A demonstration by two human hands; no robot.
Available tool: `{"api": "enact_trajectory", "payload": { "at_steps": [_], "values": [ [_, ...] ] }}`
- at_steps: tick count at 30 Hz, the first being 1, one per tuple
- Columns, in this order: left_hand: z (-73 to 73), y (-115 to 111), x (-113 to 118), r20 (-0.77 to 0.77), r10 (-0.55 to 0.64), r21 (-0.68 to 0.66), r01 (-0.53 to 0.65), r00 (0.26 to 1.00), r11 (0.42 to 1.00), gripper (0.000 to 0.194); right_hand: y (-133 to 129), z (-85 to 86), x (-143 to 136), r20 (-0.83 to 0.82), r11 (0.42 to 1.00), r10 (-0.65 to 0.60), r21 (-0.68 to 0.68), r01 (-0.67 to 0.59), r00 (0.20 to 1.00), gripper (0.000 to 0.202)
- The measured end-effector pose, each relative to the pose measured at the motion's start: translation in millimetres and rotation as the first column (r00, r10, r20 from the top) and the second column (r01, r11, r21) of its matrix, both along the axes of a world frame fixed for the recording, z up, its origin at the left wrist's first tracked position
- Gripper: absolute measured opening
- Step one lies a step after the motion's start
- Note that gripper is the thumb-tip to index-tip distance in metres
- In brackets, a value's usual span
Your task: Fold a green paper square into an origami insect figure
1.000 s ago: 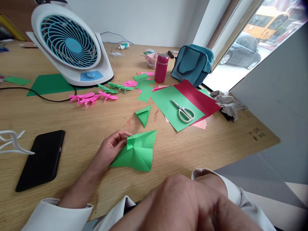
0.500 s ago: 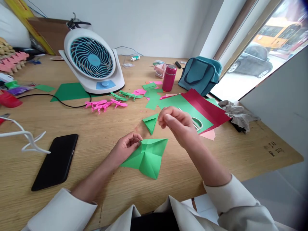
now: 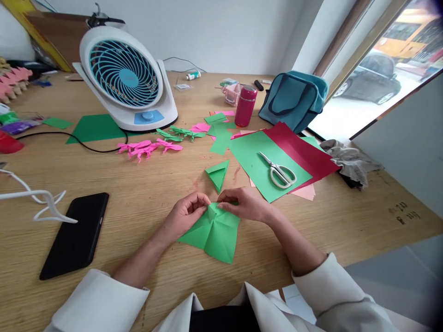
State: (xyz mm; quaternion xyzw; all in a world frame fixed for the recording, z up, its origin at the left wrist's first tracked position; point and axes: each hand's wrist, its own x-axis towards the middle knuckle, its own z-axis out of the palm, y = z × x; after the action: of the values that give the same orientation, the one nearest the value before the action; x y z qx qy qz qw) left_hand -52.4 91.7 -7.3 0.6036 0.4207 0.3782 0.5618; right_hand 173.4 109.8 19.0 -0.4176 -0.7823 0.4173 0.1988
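A creased sheet of green paper (image 3: 218, 237) lies on the table in front of me, its folds meeting near the middle. My left hand (image 3: 188, 212) pinches its upper left edge between thumb and fingers. Opposite, my right hand (image 3: 245, 204) grips the same upper edge with thumb and fingertips, close to the left fingertips. Between the two hands a small fold of the paper stands up. Just beyond them sits a folded green paper triangle (image 3: 218, 174), touched by neither hand.
White-handled scissors (image 3: 282, 176) rest on green and red sheets (image 3: 247, 147) at the right. Pink paper figures (image 3: 145, 148), green ones, a fan (image 3: 126, 78), a red flask (image 3: 246, 107) and a blue bag (image 3: 294, 102) stand farther back. A black phone (image 3: 76, 235) lies left.
My right hand has come down and left from above the table onto the paper's upper edge, uncovering the scissors. My left hand keeps its pinch. The view has shifted slightly.
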Motion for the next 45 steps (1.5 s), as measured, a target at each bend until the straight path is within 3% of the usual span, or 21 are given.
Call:
{"api": "enact_trajectory", "payload": {
  "at_steps": [5,17,29,36,39,41,45],
  "values": [
    [0.5,-3.0,1.9,-0.05,-0.078,0.011,0.079,0.996,0.997,0.011,0.2,-5.0,1.2,0.071,0.998,0.051,0.04,-0.054,0.996,0.02],
    [5.4,-3.8,1.3,-0.069,-0.064,-0.051,0.06,0.996,0.997,0.017,-7.7,-8.4,-13.4,-0.035,0.999,0.043,-0.003,-0.043,0.998,0.01],
    [14.1,-7.0,0.7,-0.006,-0.06,-0.132,0.059,0.998,0.99,0.024,-2.1,-12.4,-4.6,-0.157,0.982,0.061,-0.17,-0.087,0.986,0.02],
    [13.7,-5.6,-2.1,0.002,-0.116,-0.128,0.115,0.993,0.985,0.021,-4.9,-7.3,-7.4,-0.193,0.981,0.032,-0.182,-0.068,0.981,0.016],
    [12.5,-5.8,-3.9,0.033,-0.084,-0.129,0.087,0.996,0.988,0.021,-3.2,-5.0,-6.8,-0.218,0.993,-0.027,-0.122,0.0,0.976,0.02],
    [10.4,-5.5,-5.2,0.077,0.0,-0.129,0.01,0.997,0.992,0.021,0.2,-4.3,-4.6,-0.288,0.989,-0.14,-0.09,0.119,0.947,0.026],
    [6.8,-2.1,-6.9,0.203,0.25,-0.147,-0.223,0.947,0.964,0.026,7.3,-3.6,-0.1,-0.474,0.905,-0.421,-0.158,0.395,0.774,0.041]
  ]
}}
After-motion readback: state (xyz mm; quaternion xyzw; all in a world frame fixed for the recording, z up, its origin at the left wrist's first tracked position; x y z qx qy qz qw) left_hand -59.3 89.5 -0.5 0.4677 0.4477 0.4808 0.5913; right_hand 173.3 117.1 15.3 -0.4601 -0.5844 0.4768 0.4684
